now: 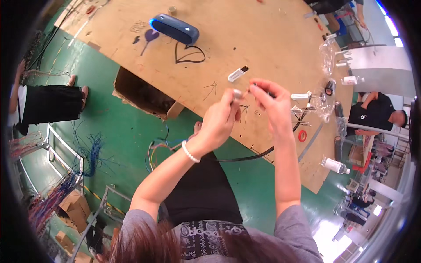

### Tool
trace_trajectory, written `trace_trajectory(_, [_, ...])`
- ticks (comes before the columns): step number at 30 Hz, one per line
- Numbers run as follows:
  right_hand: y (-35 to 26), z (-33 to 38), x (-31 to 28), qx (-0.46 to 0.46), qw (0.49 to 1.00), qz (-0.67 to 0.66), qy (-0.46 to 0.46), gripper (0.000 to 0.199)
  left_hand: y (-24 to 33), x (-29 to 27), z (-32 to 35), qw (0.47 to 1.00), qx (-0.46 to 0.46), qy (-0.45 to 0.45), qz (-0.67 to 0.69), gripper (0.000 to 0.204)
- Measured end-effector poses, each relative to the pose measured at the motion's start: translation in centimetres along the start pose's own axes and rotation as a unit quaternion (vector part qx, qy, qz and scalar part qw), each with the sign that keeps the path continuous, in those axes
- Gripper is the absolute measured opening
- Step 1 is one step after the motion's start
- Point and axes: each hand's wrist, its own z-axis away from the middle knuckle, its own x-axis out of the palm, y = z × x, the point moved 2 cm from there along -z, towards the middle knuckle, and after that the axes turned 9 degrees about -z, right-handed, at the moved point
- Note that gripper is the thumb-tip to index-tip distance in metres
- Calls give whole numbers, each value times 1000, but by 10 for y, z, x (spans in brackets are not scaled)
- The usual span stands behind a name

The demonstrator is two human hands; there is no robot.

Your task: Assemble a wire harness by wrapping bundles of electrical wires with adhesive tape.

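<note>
Cylinder, small and silvery, above a wooden table, left hand closed around it, right hand just beside it, fingers pinched together, anything between them too small to tell.

Over a wooden table, the left hand holds a silvery cylinder near the right hand.

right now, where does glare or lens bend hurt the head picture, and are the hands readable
Head view: white glare washes out the lower-right edge, and ceiling lights burn out at upper right; head view: black fisheye corners, with a seated person tipped sideways near the right rim; head view: left hand and right hand readable, fine detail between their fingertips too small to tell.
</note>
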Motion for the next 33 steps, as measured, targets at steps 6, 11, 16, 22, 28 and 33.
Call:
trace_trajectory(6, [-3,-85,-8,-3,999,47,20,19,-14,10,-85,993,-57,22,-101,15])
trace_trajectory(11, [8,-103,-14,46,998,44,-15,20,-28,19,-91,992,-118,27,-37,9])
trace_trajectory(16, [10,-106,-17,98,995,27,3,21,-27,16,-94,993,-102,36,-40,11])
trace_trajectory(22, [23,-113,-16,249,965,-86,4,21,-29,12,-96,982,-146,-18,-117,15])
trace_trajectory(28, [1,-57,-15,-7,990,123,74,19,-21,9,-88,975,-149,-1,-166,36])
trace_trajectory(33, [3,-56,11,-66,970,222,-70,6,-27,10,-84,986,-79,43,-137,45])
